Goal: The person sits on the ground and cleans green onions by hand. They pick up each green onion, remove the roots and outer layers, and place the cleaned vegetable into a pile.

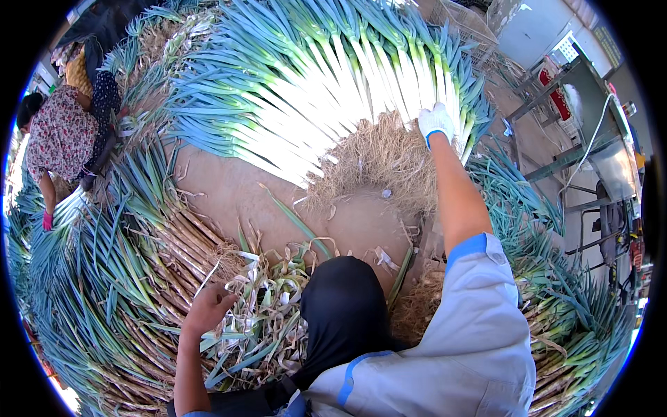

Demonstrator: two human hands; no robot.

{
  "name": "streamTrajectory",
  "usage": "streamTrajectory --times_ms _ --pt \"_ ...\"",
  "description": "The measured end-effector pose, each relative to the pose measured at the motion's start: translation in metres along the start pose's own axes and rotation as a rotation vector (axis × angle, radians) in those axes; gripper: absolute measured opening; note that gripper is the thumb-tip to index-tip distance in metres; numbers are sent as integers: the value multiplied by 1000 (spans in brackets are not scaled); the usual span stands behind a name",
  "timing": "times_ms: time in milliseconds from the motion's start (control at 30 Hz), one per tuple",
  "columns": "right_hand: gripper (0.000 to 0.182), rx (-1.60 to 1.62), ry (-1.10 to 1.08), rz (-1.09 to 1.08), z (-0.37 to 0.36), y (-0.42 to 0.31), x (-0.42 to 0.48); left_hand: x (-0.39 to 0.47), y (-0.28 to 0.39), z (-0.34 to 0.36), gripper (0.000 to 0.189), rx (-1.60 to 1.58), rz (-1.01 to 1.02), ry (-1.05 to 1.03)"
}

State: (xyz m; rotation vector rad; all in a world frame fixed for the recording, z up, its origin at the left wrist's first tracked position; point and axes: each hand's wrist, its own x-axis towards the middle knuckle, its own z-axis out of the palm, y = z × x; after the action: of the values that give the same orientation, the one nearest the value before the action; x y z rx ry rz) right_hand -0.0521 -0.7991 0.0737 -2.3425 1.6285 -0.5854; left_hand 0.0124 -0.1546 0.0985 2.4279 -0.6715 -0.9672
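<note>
My right hand [436, 123], in a white knit glove with a blue cuff, is closed over the white shaft of a large green onion near its root end. That stalk lies at the right side of a broad fan of cleaned green onions [333, 83], their roots [385, 151] pointing toward me. My bare left hand [208, 308] is low, with bent fingers, above a heap of stripped leaves and peels [271, 307]. A thin pale strip [208, 276] runs up beside it; whether the fingers hold it I cannot tell. Unpeeled green onions [182, 234] lie just beyond that hand.
At far left another person [62, 130] bends over onions, a pink glove on one hand. More onions [568, 297] are piled at my right. A plastic crate [464, 28] stands at the back, a metal-framed table [589, 104] at right. My black-clad knee [346, 302] is in front.
</note>
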Motion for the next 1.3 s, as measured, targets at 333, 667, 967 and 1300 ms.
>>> streamTrajectory --times_ms 333,667,967,1300 --pt "47 -324 141 -517 39 -73 -41 -148 -152 -7 34 -256 -299 344" --pt "40 -292 -1120 -1507 169 -348 -415 -192 -171 17 32 -124 -272 248" --pt "48 -118 -900 -913 232 -352 -608 -220 -171 15 30 -93 -344 211" --pt "40 656 -1823 -432 226 -385 -575 -239 -167 11 31 -54 -310 265"
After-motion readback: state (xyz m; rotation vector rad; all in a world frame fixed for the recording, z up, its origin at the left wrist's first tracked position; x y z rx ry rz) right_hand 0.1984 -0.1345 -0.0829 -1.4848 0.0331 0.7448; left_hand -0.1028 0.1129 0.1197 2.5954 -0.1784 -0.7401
